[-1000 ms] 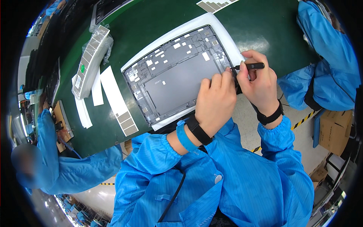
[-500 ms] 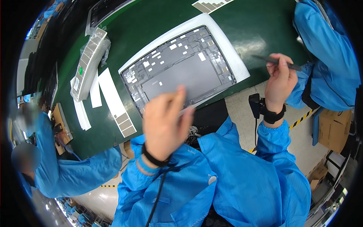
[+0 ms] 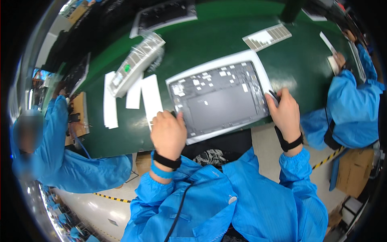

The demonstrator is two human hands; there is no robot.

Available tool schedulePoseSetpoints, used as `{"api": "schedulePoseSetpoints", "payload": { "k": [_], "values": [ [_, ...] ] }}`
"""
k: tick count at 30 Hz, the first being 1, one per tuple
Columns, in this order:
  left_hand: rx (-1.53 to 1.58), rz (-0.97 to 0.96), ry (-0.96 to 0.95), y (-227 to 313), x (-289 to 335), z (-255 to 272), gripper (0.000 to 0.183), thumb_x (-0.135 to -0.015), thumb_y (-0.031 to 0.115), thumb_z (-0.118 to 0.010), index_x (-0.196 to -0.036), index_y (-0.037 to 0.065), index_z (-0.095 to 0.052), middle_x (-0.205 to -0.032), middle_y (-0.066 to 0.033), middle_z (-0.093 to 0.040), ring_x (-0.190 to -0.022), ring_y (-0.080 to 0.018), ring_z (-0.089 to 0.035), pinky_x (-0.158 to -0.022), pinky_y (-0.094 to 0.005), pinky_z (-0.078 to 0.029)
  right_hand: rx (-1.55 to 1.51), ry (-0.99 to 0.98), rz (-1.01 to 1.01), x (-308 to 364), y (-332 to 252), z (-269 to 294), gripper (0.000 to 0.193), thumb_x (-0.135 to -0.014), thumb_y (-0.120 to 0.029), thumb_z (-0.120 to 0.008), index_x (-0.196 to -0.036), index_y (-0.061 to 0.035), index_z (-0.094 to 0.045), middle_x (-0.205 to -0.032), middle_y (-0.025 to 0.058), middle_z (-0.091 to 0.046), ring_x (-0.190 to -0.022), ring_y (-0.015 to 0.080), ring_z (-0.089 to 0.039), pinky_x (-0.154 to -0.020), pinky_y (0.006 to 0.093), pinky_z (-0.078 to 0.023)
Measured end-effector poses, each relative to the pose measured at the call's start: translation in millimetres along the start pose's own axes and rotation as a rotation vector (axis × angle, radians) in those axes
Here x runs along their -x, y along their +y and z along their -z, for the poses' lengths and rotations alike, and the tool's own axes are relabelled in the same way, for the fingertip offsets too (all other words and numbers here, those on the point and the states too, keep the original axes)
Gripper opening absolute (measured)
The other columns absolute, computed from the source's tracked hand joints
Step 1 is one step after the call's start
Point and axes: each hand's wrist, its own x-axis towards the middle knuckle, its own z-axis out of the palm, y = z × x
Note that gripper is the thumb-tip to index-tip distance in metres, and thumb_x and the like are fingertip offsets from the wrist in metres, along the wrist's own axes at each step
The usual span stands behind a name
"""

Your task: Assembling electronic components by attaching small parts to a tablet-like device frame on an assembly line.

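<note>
A grey tablet housing (image 3: 221, 105) with small white labels lies inner side up on a white foam sheet (image 3: 262, 66) at the table's near edge. My left hand (image 3: 168, 131) is closed on the housing's lower left edge, thumb along the rim; its other fingertips are hidden. At the right edge, my right hand (image 3: 286, 113) keeps a slim black pointed tool (image 3: 274, 96) in its curled fingers. Its thumb rests against the housing's side, and most of the tool is hidden by the hand.
Left of the housing lie white label strips (image 3: 152, 94) and a plastic-wrapped stack of label sheets (image 3: 137, 64). Another label sheet (image 3: 268, 37) lies beyond it, and a dark panel (image 3: 165, 18) at the back. Co-workers in blue sleeves (image 3: 350, 94) sit on both sides.
My right hand has come down and left with the black tool to the housing's right edge. My left hand has moved from over the housing to its left edge. The view has shifted.
</note>
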Motion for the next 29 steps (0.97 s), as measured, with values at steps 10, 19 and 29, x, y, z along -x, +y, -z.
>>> {"api": "schedulePoseSetpoints", "payload": {
  "k": [10, 19, 29],
  "values": [
    [0.326, -0.147, -0.011, -10.6, -4.2, -6.8, 0.016, -0.091, 0.01, -0.054, -0.088, -0.005, -0.057, -0.092, -0.0228, -0.057, -0.086, -0.0387, -0.057, -0.071, -0.0449, -0.051, 0.013, -0.125, 0.085, -3.5, -6.0, 2.6, 0.024, -0.083, -0.022, -0.065, -0.08, 0.0002, -0.057, -0.078, 0.0196, -0.063, -0.073, 0.0415, -0.061, -0.064, 0.0502, -0.048],
    [1.896, 0.405, -0.533, -6.2, -28.1, -2.9, 0.04, -0.103, 0.021, -0.046, -0.131, -0.008, -0.046, -0.12, -0.0166, -0.061, -0.108, -0.0211, -0.06, -0.09, -0.0285, -0.048, 0.046, -0.123, 0.101, -0.8, -4.8, -1.0, 0.014, -0.082, -0.011, -0.062, -0.08, 0.0009, -0.055, -0.081, 0.0214, -0.063, -0.077, 0.0436, -0.061, -0.067, 0.0519, -0.048],
    [1.583, -0.124, -0.277, 54.2, -102.2, 3.6, 0.026, -0.103, 0.023, -0.046, -0.113, 0.002, -0.058, -0.102, -0.0052, -0.062, -0.092, -0.0123, -0.055, -0.085, -0.0296, -0.044, -0.34, 0.216, -0.193, 8.3, 3.6, -3.9, 0.018, -0.09, -0.017, -0.061, -0.09, 0.0009, -0.06, -0.073, 0.0255, -0.063, -0.071, 0.0454, -0.062, -0.064, 0.0515, -0.049]
  ]
}}
